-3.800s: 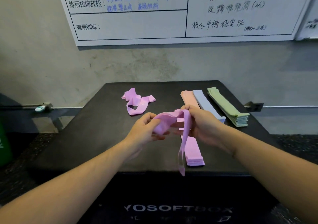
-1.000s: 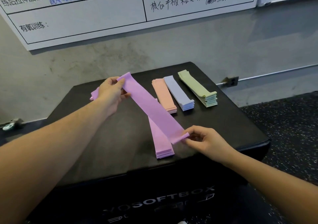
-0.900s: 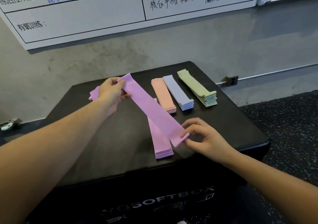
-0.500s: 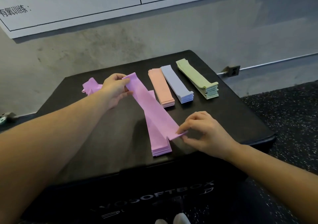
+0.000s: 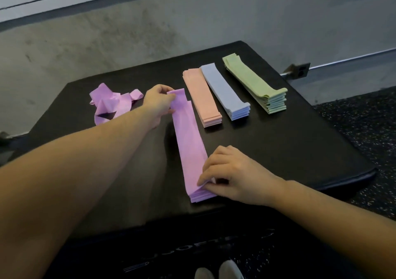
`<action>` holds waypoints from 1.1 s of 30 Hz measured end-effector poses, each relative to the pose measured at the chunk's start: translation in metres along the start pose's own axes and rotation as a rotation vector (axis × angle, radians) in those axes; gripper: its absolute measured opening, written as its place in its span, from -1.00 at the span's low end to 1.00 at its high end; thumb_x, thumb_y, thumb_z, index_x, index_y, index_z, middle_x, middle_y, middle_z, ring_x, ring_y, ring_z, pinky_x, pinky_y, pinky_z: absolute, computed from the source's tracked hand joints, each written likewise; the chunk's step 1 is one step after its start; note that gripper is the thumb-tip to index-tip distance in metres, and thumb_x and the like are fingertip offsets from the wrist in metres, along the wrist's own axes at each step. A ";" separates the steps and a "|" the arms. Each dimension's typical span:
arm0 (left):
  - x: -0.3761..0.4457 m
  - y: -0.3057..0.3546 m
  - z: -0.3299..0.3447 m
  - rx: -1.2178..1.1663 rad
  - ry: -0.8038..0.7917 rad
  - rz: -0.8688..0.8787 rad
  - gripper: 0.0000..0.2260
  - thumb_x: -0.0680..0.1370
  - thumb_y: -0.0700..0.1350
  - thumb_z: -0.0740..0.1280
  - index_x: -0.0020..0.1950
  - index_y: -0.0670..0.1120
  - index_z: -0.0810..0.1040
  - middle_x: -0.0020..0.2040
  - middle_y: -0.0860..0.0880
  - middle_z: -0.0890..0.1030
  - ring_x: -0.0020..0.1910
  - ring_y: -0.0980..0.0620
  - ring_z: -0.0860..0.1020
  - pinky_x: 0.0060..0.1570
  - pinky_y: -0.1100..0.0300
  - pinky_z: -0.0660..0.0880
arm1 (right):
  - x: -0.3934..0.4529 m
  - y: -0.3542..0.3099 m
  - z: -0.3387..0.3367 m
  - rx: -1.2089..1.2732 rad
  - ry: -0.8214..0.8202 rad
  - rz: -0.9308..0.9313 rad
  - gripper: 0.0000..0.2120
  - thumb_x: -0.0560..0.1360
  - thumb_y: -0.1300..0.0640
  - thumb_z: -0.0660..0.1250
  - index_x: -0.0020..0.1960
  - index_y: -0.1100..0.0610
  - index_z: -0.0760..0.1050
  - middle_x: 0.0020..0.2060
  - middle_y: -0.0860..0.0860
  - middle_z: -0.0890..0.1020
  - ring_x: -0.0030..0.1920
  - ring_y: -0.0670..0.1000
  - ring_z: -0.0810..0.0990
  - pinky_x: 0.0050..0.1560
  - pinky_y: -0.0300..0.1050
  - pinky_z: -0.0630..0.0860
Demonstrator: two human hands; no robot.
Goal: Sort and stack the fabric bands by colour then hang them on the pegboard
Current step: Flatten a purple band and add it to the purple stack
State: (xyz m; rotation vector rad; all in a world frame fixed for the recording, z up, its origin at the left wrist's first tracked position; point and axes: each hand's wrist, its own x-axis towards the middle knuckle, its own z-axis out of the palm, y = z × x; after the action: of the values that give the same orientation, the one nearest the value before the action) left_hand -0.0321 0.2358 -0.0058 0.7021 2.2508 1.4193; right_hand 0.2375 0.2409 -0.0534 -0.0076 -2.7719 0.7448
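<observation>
In the middle of the frame a long flat purple fabric band (image 5: 188,137) lies on top of a stack of purple bands (image 5: 202,196), on the flat top of a black padded box (image 5: 289,150). The left hand (image 5: 157,105) holds the far end of this band, with the thumb and the fingers pinching the cloth. The right hand (image 5: 231,173), in the lower centre of the frame, holds the near end: its fingers are curled and pinch the corner of the band, just above the stack.

To the right of the purple stack, in the upper centre, there are three other neat stacks side by side: a stack of peach-pink bands (image 5: 202,98), just beside it a stack of pale blue-grey bands (image 5: 226,92), and a little apart, a stack of light green bands (image 5: 255,83).

In the upper left part of the box top, behind the left forearm, a loose heap of crumpled purple bands (image 5: 109,103) lies unsorted.

At the right edge of the frame a dark speckled floor (image 5: 364,118) is visible. At the bottom centre two light shoe tips (image 5: 216,271) show.
</observation>
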 end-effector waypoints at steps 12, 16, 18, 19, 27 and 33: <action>0.022 -0.030 0.025 0.131 0.023 -0.035 -0.87 0.61 -0.18 0.39 0.14 -0.04 0.59 0.00 -0.02 0.58 -0.10 0.06 0.58 -0.21 0.27 0.52 | 0.000 0.007 0.010 0.025 -0.116 -0.004 -0.80 0.57 -0.14 0.35 0.12 -0.12 0.66 0.03 -0.22 0.57 0.09 -0.19 0.46 0.10 -0.16 0.41; 0.020 -0.030 0.017 0.142 0.037 0.000 -0.79 0.59 -0.13 0.44 0.20 -0.02 0.54 -0.01 0.00 0.58 -0.08 0.06 0.59 -0.18 0.27 0.52 | 0.000 0.007 0.008 0.108 -0.079 0.048 -0.77 0.55 -0.15 0.38 0.17 -0.14 0.61 0.02 -0.25 0.57 0.08 -0.19 0.49 0.12 -0.17 0.42; 0.017 -0.033 0.008 0.166 0.050 0.018 -0.80 0.59 -0.12 0.43 0.19 -0.01 0.52 0.02 -0.01 0.58 -0.08 0.06 0.58 -0.17 0.26 0.52 | -0.001 0.007 0.007 0.194 -0.016 0.105 -0.77 0.54 -0.12 0.40 0.18 -0.16 0.58 -0.02 -0.27 0.58 0.08 -0.17 0.53 0.16 -0.17 0.46; 0.014 -0.035 0.003 0.184 0.059 0.034 -0.81 0.60 -0.11 0.43 0.18 0.00 0.52 0.04 -0.02 0.58 -0.07 0.06 0.58 -0.14 0.25 0.51 | -0.001 0.007 0.007 0.239 0.019 0.132 -0.79 0.54 -0.09 0.41 0.17 -0.17 0.57 -0.04 -0.28 0.58 0.07 -0.14 0.55 0.15 -0.15 0.49; -0.031 -0.084 -0.069 0.456 -0.007 0.274 -0.89 0.58 -0.13 0.35 0.08 0.04 0.57 0.07 0.04 0.54 -0.02 0.13 0.54 -0.03 0.27 0.42 | 0.026 -0.003 0.001 0.296 0.079 0.229 -0.76 0.57 0.15 0.37 0.12 -0.17 0.56 -0.07 -0.28 0.58 -0.04 -0.11 0.58 -0.07 -0.27 0.53; -0.050 -0.128 -0.144 0.693 0.086 0.262 -0.89 0.57 -0.05 0.36 0.08 0.04 0.59 0.05 0.10 0.52 0.06 0.04 0.53 0.09 0.07 0.48 | 0.095 -0.015 0.010 0.141 -0.051 0.202 -0.81 0.58 0.11 0.36 0.14 -0.13 0.56 0.00 -0.24 0.57 0.04 -0.24 0.52 0.01 -0.42 0.43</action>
State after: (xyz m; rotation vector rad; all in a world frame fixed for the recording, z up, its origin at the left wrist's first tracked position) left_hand -0.1002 0.0565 -0.0597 1.1956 2.8159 0.7396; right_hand 0.1441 0.2298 -0.0300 -0.2476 -2.7878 1.0025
